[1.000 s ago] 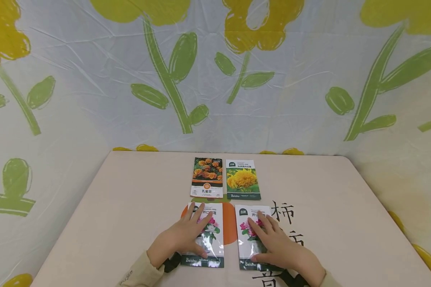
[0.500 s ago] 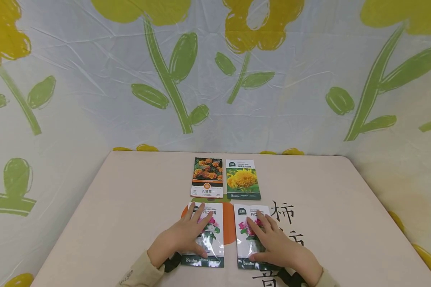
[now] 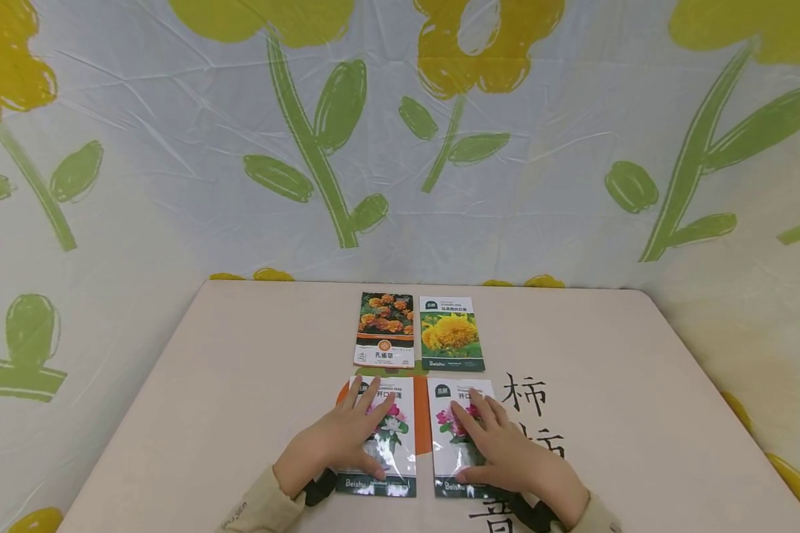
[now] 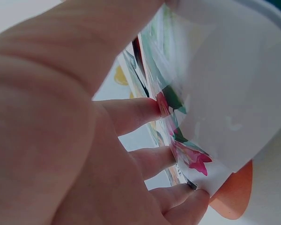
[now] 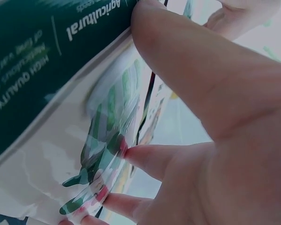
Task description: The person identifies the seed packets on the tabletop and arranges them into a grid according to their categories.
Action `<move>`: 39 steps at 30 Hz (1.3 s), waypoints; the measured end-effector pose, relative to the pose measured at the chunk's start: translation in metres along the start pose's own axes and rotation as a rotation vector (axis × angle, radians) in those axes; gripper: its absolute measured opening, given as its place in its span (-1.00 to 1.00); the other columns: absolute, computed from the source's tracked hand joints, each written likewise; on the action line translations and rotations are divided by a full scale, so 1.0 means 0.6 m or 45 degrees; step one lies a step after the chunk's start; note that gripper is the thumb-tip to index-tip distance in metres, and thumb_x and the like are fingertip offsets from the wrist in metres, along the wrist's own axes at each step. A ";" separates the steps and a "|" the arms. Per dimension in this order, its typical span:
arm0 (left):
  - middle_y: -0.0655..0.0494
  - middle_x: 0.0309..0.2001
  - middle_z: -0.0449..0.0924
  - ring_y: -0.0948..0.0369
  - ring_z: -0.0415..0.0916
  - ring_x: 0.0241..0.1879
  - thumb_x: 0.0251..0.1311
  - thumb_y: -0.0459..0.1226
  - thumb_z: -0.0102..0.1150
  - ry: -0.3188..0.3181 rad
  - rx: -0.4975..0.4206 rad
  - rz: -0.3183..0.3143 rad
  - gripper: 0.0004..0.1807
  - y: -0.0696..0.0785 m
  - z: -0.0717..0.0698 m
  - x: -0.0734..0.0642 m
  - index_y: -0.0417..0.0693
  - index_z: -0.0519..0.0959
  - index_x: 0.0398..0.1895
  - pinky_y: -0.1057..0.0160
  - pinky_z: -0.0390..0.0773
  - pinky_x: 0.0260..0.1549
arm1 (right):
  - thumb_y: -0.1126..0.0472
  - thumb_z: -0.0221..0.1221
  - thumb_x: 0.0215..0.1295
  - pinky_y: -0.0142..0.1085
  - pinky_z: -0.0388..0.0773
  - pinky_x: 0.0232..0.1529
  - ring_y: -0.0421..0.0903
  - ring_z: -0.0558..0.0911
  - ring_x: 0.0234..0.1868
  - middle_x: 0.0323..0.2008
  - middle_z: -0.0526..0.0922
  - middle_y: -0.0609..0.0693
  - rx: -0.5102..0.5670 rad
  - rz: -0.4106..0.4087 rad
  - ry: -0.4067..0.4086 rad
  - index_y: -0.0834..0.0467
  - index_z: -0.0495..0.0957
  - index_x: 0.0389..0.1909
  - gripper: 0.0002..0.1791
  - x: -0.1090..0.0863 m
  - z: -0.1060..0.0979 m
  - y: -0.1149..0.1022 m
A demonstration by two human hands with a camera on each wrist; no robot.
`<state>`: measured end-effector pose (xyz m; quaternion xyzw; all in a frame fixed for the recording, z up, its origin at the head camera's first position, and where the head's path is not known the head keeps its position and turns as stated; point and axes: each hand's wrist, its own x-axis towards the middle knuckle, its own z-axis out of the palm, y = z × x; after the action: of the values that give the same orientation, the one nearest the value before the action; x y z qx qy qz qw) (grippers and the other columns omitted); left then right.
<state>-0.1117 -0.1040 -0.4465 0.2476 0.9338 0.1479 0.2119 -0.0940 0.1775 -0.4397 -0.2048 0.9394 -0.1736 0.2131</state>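
Observation:
Two white seed packets with pink flowers and dark green bottom bands lie side by side near me. On the left seed packet point(image 3: 395, 463) rests my left hand point(image 3: 340, 437), its fingers spread and fingertips touching the front. My right hand point(image 3: 507, 448) lies the same way on the right seed packet point(image 3: 445, 463), covering part of its picture. The left wrist view shows fingertips point(image 4: 152, 108) against the glossy packet point(image 4: 234, 93). In the right wrist view, the thumb and fingers touch the other packet's surface point(image 5: 42, 173). A narrow gap separates the two packets.
Behind them lie an orange marigold packet point(image 3: 384, 329) and a yellow flower packet point(image 3: 451, 333). The pale tablecloth point(image 3: 253, 370) bears an orange print point(image 3: 423, 422) and black characters point(image 3: 527, 396). A flower-printed curtain point(image 3: 547, 170) stands behind the table.
My right hand has slid its seed packet to the left, narrowing the gap to the other one. My left hand and its packet have stayed in place.

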 end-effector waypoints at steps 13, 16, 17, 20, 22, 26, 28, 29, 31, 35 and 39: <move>-0.12 0.59 -0.23 -0.25 -0.35 0.52 -0.18 0.23 0.48 -0.002 -0.007 0.007 0.23 -0.002 0.001 0.000 0.07 0.10 0.57 -0.26 0.33 0.22 | -0.30 0.40 0.00 0.40 0.26 0.19 0.41 -0.04 0.48 0.54 -0.09 0.28 -0.008 -0.006 0.025 0.07 0.13 0.53 0.14 0.008 0.004 -0.007; -0.12 0.59 -0.23 -0.25 -0.35 0.52 -0.18 0.23 0.48 -0.002 -0.003 0.009 0.23 -0.002 0.001 0.000 0.07 0.10 0.57 -0.26 0.33 0.22 | -0.30 0.40 -0.01 0.39 0.27 0.19 0.41 -0.02 0.48 0.54 -0.08 0.28 -0.018 -0.006 0.034 0.07 0.14 0.53 0.14 0.009 0.005 -0.007; -0.12 0.59 -0.23 -0.25 -0.34 0.52 -0.18 0.23 0.47 -0.002 -0.001 0.010 0.23 -0.002 0.000 0.000 0.07 0.10 0.57 -0.26 0.33 0.22 | -0.30 0.40 -0.01 0.39 0.27 0.19 0.41 -0.02 0.48 0.54 -0.09 0.28 -0.020 -0.004 0.035 0.07 0.14 0.53 0.14 0.009 0.005 -0.007; -0.13 0.59 -0.23 -0.25 -0.34 0.52 -0.18 0.24 0.47 -0.001 0.005 0.010 0.23 -0.002 0.000 0.000 0.07 0.10 0.57 -0.25 0.34 0.22 | -0.32 0.39 0.00 0.38 0.26 0.21 0.41 -0.03 0.48 0.54 -0.10 0.28 -0.023 -0.003 0.040 0.06 0.13 0.54 0.14 0.009 0.005 -0.008; -0.13 0.59 -0.23 -0.25 -0.34 0.52 -0.18 0.24 0.47 -0.002 0.006 0.011 0.23 -0.002 0.000 0.000 0.07 0.10 0.57 -0.25 0.34 0.22 | -0.33 0.38 0.00 0.38 0.25 0.21 0.41 -0.03 0.48 0.54 -0.10 0.28 -0.024 -0.004 0.042 0.06 0.13 0.54 0.14 0.009 0.006 -0.008; -0.13 0.59 -0.23 -0.26 -0.33 0.52 -0.18 0.23 0.47 -0.005 0.002 0.011 0.22 -0.001 -0.001 -0.001 0.07 0.10 0.57 -0.25 0.34 0.21 | -0.32 0.39 -0.01 0.38 0.28 0.19 0.40 -0.02 0.47 0.54 -0.10 0.28 -0.020 -0.006 0.049 0.07 0.13 0.54 0.15 0.011 0.006 -0.008; -0.13 0.59 -0.23 -0.26 -0.33 0.52 -0.17 0.23 0.47 -0.006 -0.001 0.010 0.22 -0.001 -0.001 -0.001 0.07 0.11 0.57 -0.25 0.34 0.21 | -0.32 0.39 -0.01 0.38 0.29 0.18 0.40 -0.01 0.47 0.54 -0.10 0.28 -0.021 -0.011 0.054 0.08 0.14 0.53 0.15 0.011 0.007 -0.007; -0.13 0.59 -0.23 -0.26 -0.33 0.52 -0.17 0.23 0.47 -0.006 -0.003 0.008 0.21 -0.001 -0.002 -0.001 0.07 0.11 0.57 -0.26 0.34 0.21 | -0.32 0.39 -0.01 0.38 0.29 0.19 0.41 -0.01 0.47 0.54 -0.10 0.29 -0.022 -0.014 0.055 0.08 0.13 0.53 0.15 0.011 0.007 -0.008; -0.12 0.59 -0.23 -0.26 -0.34 0.52 -0.17 0.22 0.48 -0.007 -0.010 0.005 0.21 0.000 -0.002 -0.001 0.08 0.11 0.57 -0.26 0.34 0.21 | -0.31 0.39 0.01 0.37 0.28 0.19 0.41 -0.01 0.46 0.53 -0.09 0.30 -0.022 -0.021 0.059 0.10 0.14 0.53 0.14 0.010 0.007 -0.008; -0.12 0.59 -0.24 -0.25 -0.35 0.52 -0.17 0.21 0.48 -0.013 -0.021 0.003 0.21 0.001 -0.004 -0.002 0.08 0.11 0.57 -0.27 0.32 0.23 | -0.30 0.38 0.03 0.36 0.28 0.21 0.42 0.00 0.46 0.53 -0.07 0.31 -0.024 -0.032 0.066 0.11 0.14 0.53 0.12 0.007 0.006 -0.010; -0.13 0.59 -0.24 -0.25 -0.35 0.52 -0.16 0.21 0.48 -0.014 -0.021 0.004 0.21 0.001 -0.004 -0.003 0.08 0.10 0.57 -0.27 0.31 0.24 | -0.30 0.39 0.01 0.35 0.31 0.19 0.41 0.02 0.46 0.52 -0.06 0.31 -0.030 -0.025 0.068 0.10 0.15 0.52 0.13 0.008 0.006 -0.011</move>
<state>-0.1114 -0.1047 -0.4435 0.2482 0.9309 0.1546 0.2187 -0.0943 0.1691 -0.4415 -0.2120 0.9446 -0.1701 0.1839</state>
